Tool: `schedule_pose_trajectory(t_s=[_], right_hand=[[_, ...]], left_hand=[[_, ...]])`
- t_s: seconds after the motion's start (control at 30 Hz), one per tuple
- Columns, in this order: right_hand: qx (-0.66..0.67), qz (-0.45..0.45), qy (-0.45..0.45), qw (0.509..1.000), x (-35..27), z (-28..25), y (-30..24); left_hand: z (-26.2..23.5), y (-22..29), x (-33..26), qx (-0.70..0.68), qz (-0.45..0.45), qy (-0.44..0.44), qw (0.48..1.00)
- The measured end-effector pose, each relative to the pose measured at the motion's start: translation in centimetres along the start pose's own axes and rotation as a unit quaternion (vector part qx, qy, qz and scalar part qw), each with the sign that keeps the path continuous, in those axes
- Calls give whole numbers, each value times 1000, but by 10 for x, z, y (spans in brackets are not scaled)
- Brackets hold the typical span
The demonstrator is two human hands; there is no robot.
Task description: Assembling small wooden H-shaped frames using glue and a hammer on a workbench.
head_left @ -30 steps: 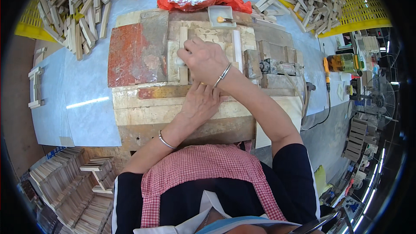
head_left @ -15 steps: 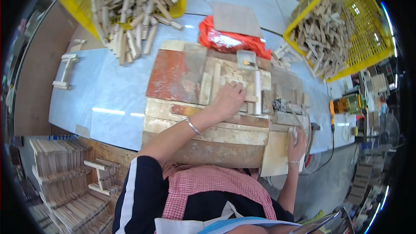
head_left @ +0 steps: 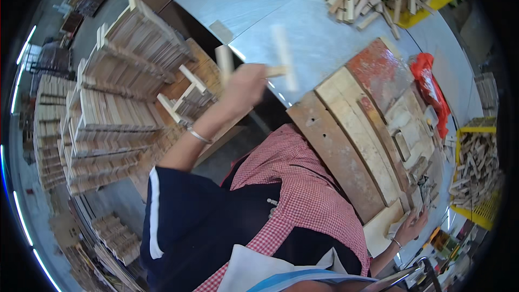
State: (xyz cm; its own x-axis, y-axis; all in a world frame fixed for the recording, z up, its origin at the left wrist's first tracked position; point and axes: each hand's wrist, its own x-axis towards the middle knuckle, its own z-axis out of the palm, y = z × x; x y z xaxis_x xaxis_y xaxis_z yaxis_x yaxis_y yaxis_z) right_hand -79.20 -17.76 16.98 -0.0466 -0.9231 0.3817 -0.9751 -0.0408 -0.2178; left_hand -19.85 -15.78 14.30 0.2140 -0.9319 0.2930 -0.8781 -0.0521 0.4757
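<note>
An H-shaped wooden frame [head_left: 284,57] is in my left hand [head_left: 246,87], which is closed round its crossbar. It hangs in the air between the table's edge and the stacked frames, slightly blurred. Down at the right, my right hand [head_left: 412,228] rests beside a pale board [head_left: 380,232] at the bench's near edge. Its fingers are curled by a small whitish thing [head_left: 396,228] whose kind I cannot make out. Farther along the bench lies the wooden jig [head_left: 406,124], with strips fixed on it.
Tall stacks of wooden frames [head_left: 121,100] stand at the left, with a shorter stack [head_left: 197,103] on a wooden base nearer me. Yellow baskets of wooden pieces [head_left: 473,167] stand on the blue-grey table [head_left: 259,21]. A red plastic bag [head_left: 432,92] lies beyond the jig.
My view has turned left toward the stacks. My left hand has left the jig and moved left, carrying the H-shaped frame. My right hand stays by the bench's near right edge.
</note>
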Motion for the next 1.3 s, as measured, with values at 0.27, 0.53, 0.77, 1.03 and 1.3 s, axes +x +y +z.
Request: schedule_pose_trajectory(t_s=[0.27,0.53,0.77,1.03,1.3], right_hand=[[73,-132,-38,988,44,23,-84],[74,-149,-57,984,61,30,-116],[188,-179,-79,962,139,51,-179],[278,-126,-192,933,287,161,-264],[45,-82,-212,973,373,274,-306]], left_hand=[[-37,-205,-129,143,-218,53,964],[-11,-237,-142,133,-237,6,962],[-46,-211,-80,134,-107,43,984],[31,-98,201,-311,-138,-6,940],[146,-48,354,-87,-55,-3,995]])
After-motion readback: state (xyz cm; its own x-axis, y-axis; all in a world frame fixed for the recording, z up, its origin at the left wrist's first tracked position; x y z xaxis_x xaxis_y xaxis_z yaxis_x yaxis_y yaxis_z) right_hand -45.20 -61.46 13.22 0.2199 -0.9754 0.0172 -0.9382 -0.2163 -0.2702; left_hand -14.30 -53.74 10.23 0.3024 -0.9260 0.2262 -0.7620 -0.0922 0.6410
